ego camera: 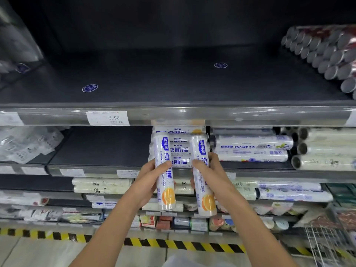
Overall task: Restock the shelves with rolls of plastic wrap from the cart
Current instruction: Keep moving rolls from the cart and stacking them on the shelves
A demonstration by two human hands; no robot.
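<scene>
Roll (164, 174) stands upright in the left hand (148, 182), whose grip wraps its middle; a second roll (202, 176) stands likewise in the right hand (212, 174), its grip closed round it. Both are held before the middle shelf (100, 151), their tops overlapping a stack (180, 149) of like rolls lying crosswise on it. Long rolls (250, 149) lie just right of the stack. Left of it dark shelf board shows, as far as crumpled bags (27, 143). The rail (183, 114) of the top shelf (173, 83), bearing a price tag (108, 118), runs just above the roll tops. Grey tubes (317, 53) fill that shelf's right end. A wire cart (325, 245) sits lower right.
</scene>
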